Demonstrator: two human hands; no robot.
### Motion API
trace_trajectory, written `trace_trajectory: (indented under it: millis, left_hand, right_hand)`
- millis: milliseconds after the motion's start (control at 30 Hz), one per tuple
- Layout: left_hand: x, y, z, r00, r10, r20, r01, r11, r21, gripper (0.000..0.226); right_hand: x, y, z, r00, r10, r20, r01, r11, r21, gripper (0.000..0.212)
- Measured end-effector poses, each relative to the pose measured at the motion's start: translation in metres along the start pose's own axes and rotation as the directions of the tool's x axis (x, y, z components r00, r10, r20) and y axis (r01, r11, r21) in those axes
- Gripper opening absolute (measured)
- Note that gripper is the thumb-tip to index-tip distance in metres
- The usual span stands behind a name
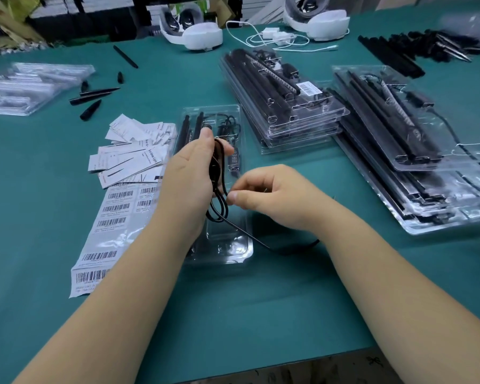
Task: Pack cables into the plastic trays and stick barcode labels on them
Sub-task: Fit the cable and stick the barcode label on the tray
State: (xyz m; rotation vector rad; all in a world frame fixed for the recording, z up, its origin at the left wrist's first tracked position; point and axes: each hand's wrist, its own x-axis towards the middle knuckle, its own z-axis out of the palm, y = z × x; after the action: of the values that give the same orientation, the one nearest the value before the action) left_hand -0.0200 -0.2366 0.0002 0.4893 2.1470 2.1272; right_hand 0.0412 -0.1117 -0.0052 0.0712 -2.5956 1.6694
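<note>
Left hand (pixel 194 164) — grip curled round a bundle of looped black cable (pixel 218 189), held above an open tray (pixel 222 245) at the middle of the green tabletop (pixel 233 314). Cable loops hang below the palm; one strand trails off over the tray's near right edge onto the tabletop.

Right hand (pixel 272 195) — grip pinching the cable between thumb and forefinger, just beside the left hand.

Tray: clear plastic, black rods in its far left slots, small black parts at its far end.

Label sheet (pixel 108 225) — barcode stickers on backing, left of the tray, partly under the left forearm. Leaflets (pixel 133 151) lie fanned beyond it.

Packed trays: one stack (pixel 283 106) beyond the open tray to its right, top one bearing a barcode label (pixel 308 88); a second stack (pixel 416 151) further right.

Empty trays (pixel 28 87) at far left; loose black spikes (pixel 94 99) beside them.
</note>
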Motion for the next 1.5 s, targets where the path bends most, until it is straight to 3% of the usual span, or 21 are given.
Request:
trace_trajectory:
  millis: [167,333,533,633,767,867,967,1067,1100,1200,1267,1367,1433,1500]
  left_hand:
    - [0.001,-0.002,0.003,0.993,-0.095,-0.074,0.087,0.991,-0.100,0.044]
    - [0.002,-0.003,0.003,0.990,0.002,-0.142,-0.020,0.992,-0.125,0.044]
    - [-0.002,-0.004,0.006,0.977,0.081,-0.195,-0.098,0.992,-0.078,0.038]
    - [0.001,0.000,0.001,0.982,0.142,-0.126,-0.142,0.990,0.007,0.033]
    - [0.008,0.003,-0.008,0.998,0.047,-0.050,-0.053,0.988,-0.148,0.035]
    - [0.008,0.001,-0.011,1.000,-0.013,0.008,0.013,1.000,0.021,0.026]
    - [0.009,0.001,-0.014,0.998,-0.052,0.026,0.045,0.975,0.220,0.024]
    - [0.007,0.003,-0.019,0.998,0.025,0.065,-0.051,0.897,0.439,0.023]
    - [0.006,0.004,-0.021,0.990,0.108,0.095,-0.143,0.824,0.548,0.021]
    - [0.005,0.008,-0.026,0.923,0.315,0.222,-0.358,0.484,0.799,0.027]
    - [0.008,0.009,-0.030,0.888,0.325,0.325,-0.442,0.410,0.798,0.039]
    - [0.005,0.009,-0.032,0.840,0.230,0.491,-0.542,0.360,0.759,0.063]
    - [0.002,0.010,-0.030,0.814,0.239,0.529,-0.579,0.271,0.769,0.066]
    - [0.002,0.012,-0.029,0.795,0.258,0.549,-0.603,0.243,0.760,0.065]
  right_hand:
    - [0.000,-0.001,-0.001,1.000,-0.004,0.008,0.004,0.999,-0.035,0.017]
    - [-0.004,-0.002,0.004,1.000,-0.021,0.005,0.021,0.994,-0.110,0.034]
    - [-0.004,-0.002,0.007,0.999,-0.041,0.033,0.046,0.984,-0.174,0.027]
    - [0.000,-0.002,0.004,1.000,0.029,-0.005,-0.029,0.998,-0.059,0.027]
    - [0.007,0.003,-0.003,0.973,0.134,-0.190,-0.100,0.979,0.178,0.025]
    - [0.010,0.009,-0.005,0.928,0.273,-0.254,-0.171,0.917,0.360,0.020]
    - [0.009,0.012,-0.006,0.913,0.307,-0.268,-0.169,0.883,0.438,0.013]
    - [0.009,0.010,-0.006,0.942,0.221,-0.253,-0.129,0.933,0.335,0.016]
    - [0.008,0.010,-0.005,0.951,0.191,-0.245,-0.118,0.951,0.284,0.017]
    - [0.008,0.009,0.000,0.961,0.135,-0.240,-0.104,0.985,0.136,0.023]
    - [0.009,0.010,0.000,0.954,0.143,-0.264,-0.107,0.983,0.146,0.026]
    - [0.010,0.011,-0.001,0.942,0.170,-0.289,-0.130,0.980,0.153,0.026]
    - [0.010,0.012,0.000,0.942,0.183,-0.282,-0.157,0.981,0.112,0.024]
    - [0.009,0.011,0.000,0.939,0.204,-0.276,-0.175,0.976,0.127,0.023]
